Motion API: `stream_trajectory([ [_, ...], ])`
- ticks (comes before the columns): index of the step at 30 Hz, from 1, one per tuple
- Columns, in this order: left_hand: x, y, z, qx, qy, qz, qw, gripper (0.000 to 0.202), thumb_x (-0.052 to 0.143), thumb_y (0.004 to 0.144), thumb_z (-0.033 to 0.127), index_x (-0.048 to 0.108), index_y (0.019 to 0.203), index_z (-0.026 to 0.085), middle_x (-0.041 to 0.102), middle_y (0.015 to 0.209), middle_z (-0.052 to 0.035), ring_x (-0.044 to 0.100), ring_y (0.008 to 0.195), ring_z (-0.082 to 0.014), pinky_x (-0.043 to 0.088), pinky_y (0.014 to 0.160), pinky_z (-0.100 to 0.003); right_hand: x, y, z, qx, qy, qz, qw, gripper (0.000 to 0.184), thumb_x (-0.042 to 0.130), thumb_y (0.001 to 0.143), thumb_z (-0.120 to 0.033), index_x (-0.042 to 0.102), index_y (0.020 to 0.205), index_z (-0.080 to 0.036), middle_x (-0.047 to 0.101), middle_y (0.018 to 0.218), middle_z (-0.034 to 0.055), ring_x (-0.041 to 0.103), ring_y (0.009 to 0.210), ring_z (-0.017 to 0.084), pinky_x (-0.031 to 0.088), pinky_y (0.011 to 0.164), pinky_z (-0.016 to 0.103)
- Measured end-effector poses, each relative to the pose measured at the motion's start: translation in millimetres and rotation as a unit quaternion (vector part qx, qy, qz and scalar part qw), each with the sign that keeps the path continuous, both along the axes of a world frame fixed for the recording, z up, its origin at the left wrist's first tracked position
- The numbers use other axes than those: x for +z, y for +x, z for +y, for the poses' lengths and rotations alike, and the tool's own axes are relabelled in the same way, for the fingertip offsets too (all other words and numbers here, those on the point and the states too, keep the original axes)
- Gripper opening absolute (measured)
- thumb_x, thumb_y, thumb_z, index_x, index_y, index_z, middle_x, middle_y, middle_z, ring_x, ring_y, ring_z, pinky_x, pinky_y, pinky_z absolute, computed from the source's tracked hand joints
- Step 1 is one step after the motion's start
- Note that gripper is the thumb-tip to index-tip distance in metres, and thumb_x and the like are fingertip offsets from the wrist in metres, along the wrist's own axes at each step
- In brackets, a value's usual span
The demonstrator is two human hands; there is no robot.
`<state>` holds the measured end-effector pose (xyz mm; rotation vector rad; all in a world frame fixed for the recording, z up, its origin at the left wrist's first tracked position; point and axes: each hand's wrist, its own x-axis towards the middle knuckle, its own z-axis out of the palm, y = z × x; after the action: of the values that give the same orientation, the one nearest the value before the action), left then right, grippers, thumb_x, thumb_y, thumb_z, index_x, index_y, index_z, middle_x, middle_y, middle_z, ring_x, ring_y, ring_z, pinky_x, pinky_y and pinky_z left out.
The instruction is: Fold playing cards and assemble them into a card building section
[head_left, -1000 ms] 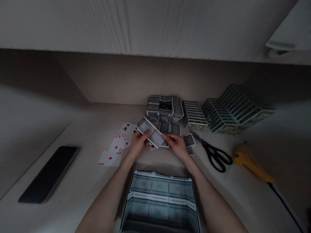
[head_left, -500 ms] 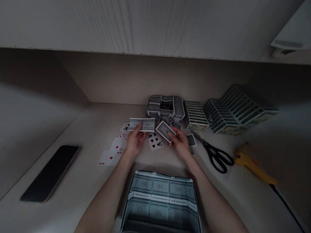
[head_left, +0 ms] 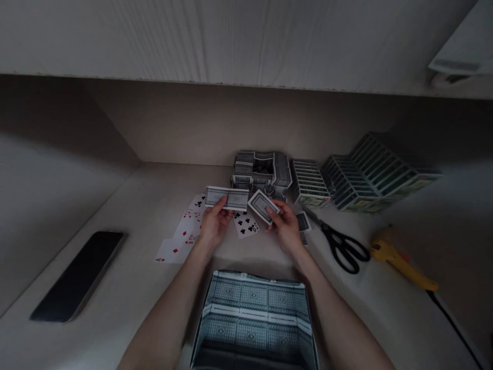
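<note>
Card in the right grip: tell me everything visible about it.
The card is rectangular and looks like stiff paper, its back showing: a dark grey patterned panel inside a white border. Its face is hidden. It is held aslant in the right grip, the thumb across its lower right part. Its left corner comes very close to the two-panel piece; whether they touch is unclear. A face-up clubs card shows below it.
</note>
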<state>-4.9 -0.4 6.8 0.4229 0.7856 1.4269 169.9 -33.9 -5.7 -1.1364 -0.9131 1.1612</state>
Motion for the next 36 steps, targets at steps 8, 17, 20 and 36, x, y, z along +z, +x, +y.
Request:
stream_trajectory([
  [8,-3.3,-0.4,1.4,-0.007,0.007,-0.028,1.000,0.013,0.068,0.064,0.014,0.062,0.076,0.014,0.064,0.076,0.0001,0.056,0.060,-0.0063,0.044,0.051,-0.016,-2.7,1.1,0.0,-0.011,0.006,-0.018,1.000,0.036,0.062,0.066,-0.039,0.052,0.098,-0.023,0.058,0.090,0.0027,0.043,0.042,0.007,0.041,0.038,0.024],
  [17,-0.3,1.2,0.0,0.024,0.028,0.028,0.999,0.017,0.072,0.058,0.017,0.061,0.069,0.012,0.062,0.069,0.0004,0.051,0.050,-0.0047,0.036,0.039,-0.014,-1.9,0.8,-0.7,-0.011,0.027,-0.061,0.998,0.031,0.061,0.068,-0.036,0.055,0.095,-0.022,0.059,0.079,-0.0006,0.043,0.038,0.006,0.039,0.036,0.022],
  [20,-1.6,1.4,-0.8,0.026,0.033,0.067,0.997,0.016,0.072,0.058,0.021,0.060,0.066,0.013,0.061,0.064,0.0020,0.048,0.045,-0.0039,0.037,0.039,-0.015,-3.6,1.5,-0.1,-0.012,0.024,-0.084,0.996,0.030,0.062,0.068,-0.036,0.057,0.094,-0.022,0.058,0.072,-0.0015,0.043,0.037,0.007,0.038,0.036,0.023],
  [36,-8.1,-3.3,0.1,-0.010,0.057,0.187,0.981,0.024,0.070,0.060,0.031,0.056,0.056,0.013,0.052,0.046,0.0031,0.043,0.036,-0.0049,0.032,0.035,-0.018,0.6,4.1,-1.6,0.024,-0.022,-0.083,0.996,0.024,0.061,0.067,-0.031,0.063,0.088,-0.018,0.045,0.040,-0.0077,0.035,0.030,0.007,0.025,0.032,0.020],
])
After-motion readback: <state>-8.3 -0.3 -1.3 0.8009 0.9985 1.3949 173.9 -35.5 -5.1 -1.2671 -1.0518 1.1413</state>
